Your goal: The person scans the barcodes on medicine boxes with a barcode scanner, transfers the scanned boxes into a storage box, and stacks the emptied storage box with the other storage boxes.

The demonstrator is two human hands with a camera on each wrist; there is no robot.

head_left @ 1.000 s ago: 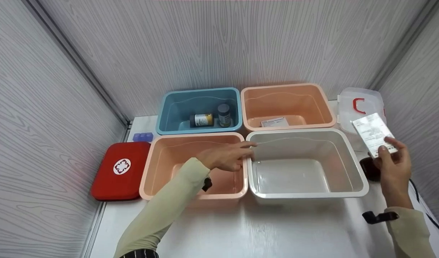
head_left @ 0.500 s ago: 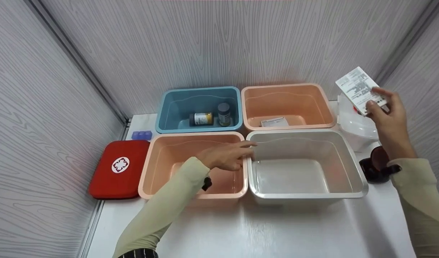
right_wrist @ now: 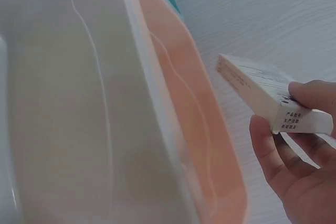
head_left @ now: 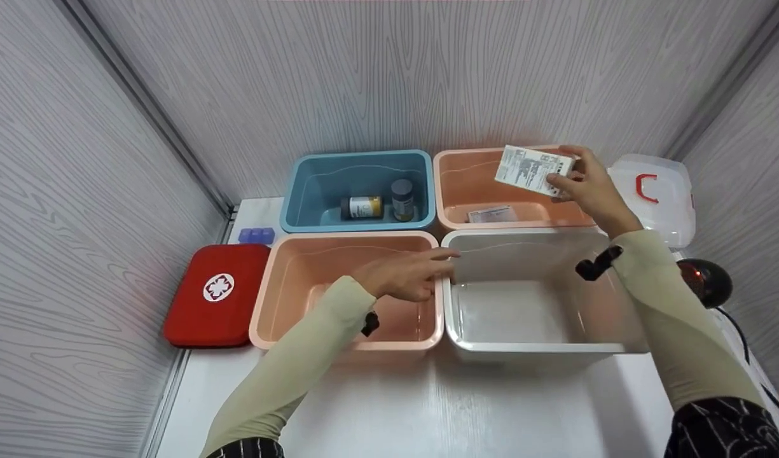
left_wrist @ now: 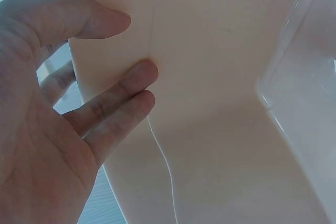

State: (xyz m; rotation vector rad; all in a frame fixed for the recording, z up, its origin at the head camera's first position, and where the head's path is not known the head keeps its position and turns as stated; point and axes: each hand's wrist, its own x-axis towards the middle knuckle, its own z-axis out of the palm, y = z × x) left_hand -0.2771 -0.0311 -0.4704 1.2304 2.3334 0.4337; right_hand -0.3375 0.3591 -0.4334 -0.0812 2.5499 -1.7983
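My right hand (head_left: 589,186) pinches a white medicine box (head_left: 530,169) by one end, between thumb and fingers. In the head view the box is over the back right orange bin (head_left: 583,219), where another white box (head_left: 493,214) lies on the bottom. Printed characters show on the end of the held box (right_wrist: 262,87) in the right wrist view. My left hand (head_left: 402,276) lies at the side wall between the front orange bin (head_left: 348,346) and the white bin (head_left: 548,348), fingers relaxed around the rims. Its fingers (left_wrist: 139,77) lie against the orange wall, holding no loose object.
The blue bin (head_left: 287,216) at the back left holds two bottles (head_left: 364,207). A red first-aid case (head_left: 205,312) and a purple block piece (head_left: 256,236) are at the left. A clear lidded box (head_left: 666,213) and a dark rounded device (head_left: 707,283) with a cable stand at the right.
My right hand has carried the medicine box up from the right side, then leftward over the back right orange bin. My left hand has stayed in place.
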